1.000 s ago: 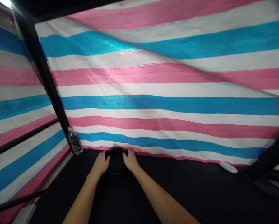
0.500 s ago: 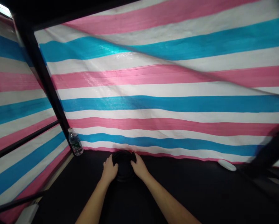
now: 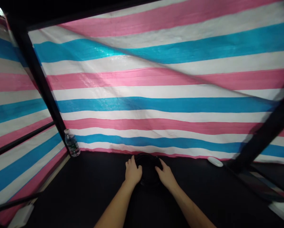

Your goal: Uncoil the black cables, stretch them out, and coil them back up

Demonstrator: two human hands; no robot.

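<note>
A round black object (image 3: 150, 171) with a raised rim lies on the black tabletop (image 3: 99, 183). It is too dark to tell its exact kind. My left hand (image 3: 133, 171) grips its left side, thumb over the rim and fingers along the outer edge. On the opposite side my right hand (image 3: 166, 173) holds the rim in the same way, with its fingertips partly hidden against the dark surface.
A clear plastic water bottle (image 3: 72, 144) stands at the back left corner by a black post. Toward the back right lies a white oval object (image 3: 215, 161). Striped plastic sheeting (image 3: 156, 104) hangs behind the table. A white item (image 3: 283, 212) is at the lower right.
Both hands have moved to the right along the tabletop together with the round black object, away from the bottle and nearer the white oval object. The view has turned slightly right.
</note>
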